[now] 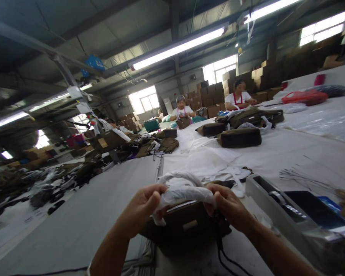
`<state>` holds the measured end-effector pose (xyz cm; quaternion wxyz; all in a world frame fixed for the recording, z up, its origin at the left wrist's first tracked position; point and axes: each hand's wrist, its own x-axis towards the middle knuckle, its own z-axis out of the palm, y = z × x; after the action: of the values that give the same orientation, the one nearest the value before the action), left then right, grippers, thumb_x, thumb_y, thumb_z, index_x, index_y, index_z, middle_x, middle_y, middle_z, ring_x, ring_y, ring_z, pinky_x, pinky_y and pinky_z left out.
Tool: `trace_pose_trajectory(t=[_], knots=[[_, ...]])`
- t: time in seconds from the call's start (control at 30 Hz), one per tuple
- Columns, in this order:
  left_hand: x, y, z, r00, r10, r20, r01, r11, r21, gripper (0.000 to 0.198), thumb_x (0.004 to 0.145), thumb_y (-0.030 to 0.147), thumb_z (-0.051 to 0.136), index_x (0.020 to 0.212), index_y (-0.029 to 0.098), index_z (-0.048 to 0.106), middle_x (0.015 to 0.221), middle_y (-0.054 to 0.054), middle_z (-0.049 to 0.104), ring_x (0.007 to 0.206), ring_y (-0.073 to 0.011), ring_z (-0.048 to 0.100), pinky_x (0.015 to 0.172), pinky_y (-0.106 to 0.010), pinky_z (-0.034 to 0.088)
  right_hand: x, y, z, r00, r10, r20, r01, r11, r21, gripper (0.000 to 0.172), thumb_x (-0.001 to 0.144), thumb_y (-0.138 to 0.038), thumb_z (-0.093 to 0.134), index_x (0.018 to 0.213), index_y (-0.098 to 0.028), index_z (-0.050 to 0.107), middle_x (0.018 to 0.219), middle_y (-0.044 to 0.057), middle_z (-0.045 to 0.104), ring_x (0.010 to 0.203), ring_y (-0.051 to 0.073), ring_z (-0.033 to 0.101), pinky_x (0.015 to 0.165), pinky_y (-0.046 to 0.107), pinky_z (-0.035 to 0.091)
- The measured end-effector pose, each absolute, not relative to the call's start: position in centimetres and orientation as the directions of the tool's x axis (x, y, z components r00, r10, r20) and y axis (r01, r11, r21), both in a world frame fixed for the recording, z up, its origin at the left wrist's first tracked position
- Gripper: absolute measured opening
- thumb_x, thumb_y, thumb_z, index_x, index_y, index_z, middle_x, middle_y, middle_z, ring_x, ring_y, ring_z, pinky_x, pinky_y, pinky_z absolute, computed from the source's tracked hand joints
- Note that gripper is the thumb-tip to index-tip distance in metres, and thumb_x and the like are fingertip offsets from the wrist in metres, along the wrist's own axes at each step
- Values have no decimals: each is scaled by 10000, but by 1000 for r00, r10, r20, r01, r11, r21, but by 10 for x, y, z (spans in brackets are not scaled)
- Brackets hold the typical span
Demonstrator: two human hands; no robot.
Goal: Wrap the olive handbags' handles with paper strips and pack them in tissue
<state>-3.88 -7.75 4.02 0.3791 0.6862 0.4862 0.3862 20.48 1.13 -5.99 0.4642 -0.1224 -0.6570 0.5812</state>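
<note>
A dark olive handbag (pixel 175 226) stands on the table in front of me, with a zipper along its top and a small light label on its side. Its two handles are wrapped in white paper or film. At the left end of the nearer wrapped handle (pixel 186 194), my left hand (pixel 145 207) is closed with thumb and fingers pinching. My right hand (pixel 225 203) pinches the other end of that handle. A black cord (pixel 220 245) hangs from the bag's right side. Some of the fingertips are hidden behind the wrapping.
A grey tape dispenser (pixel 290 218) stands at the right, beside a dark flat object. Several dark bags (pixel 238 137) lie farther along the white table. Two people work across it, one holding a bag (pixel 183 122). Piled bags (pixel 74 174) and a post are at left.
</note>
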Motion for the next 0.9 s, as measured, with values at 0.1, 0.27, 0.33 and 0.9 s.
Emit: trace_pose_trajectory(t=[0.1, 0.27, 0.33, 0.9], knots=[[-17, -92, 35, 151, 742, 653, 839, -445, 312, 335, 905, 472, 671, 1144, 238, 681, 1013, -44, 730, 865, -175, 688, 703, -221, 548, 201, 0, -57, -346, 736, 582, -174, 559, -811, 290, 846, -447, 750, 954, -196, 652, 820, 24, 637, 725, 171, 591, 633, 259, 464], [2, -94, 39, 390, 529, 754, 894, -414, -172, 425, 960, 246, 606, 1382, 252, 561, 1486, -119, 531, 1291, -279, 571, 1013, -364, 517, 193, -8, -51, -27, 450, 893, 164, 883, -440, 269, 882, -214, 723, 1132, -260, 634, 1032, 54, 703, 939, 215, 675, 836, 307, 548], [0, -87, 46, 303, 733, 608, 887, -450, 100, 444, 951, 312, 624, 1380, 222, 558, 1360, -117, 639, 1217, -281, 625, 987, -366, 530, 191, -3, -51, -19, 394, 919, 233, 895, -380, 387, 920, -230, 682, 1295, -246, 584, 1266, 110, 638, 1145, 251, 623, 977, 361, 519], [-14, -74, 49, -242, 967, -78, -335, -8, 942, 381, 711, 387, 856, 868, 93, 671, 522, 101, 305, 427, -14, 220, 368, -131, 285, 183, 25, -81, -356, 445, 822, 278, 890, -361, 414, 939, -326, 661, 1318, -178, 583, 1266, 77, 687, 1197, 249, 626, 1142, 471, 404]])
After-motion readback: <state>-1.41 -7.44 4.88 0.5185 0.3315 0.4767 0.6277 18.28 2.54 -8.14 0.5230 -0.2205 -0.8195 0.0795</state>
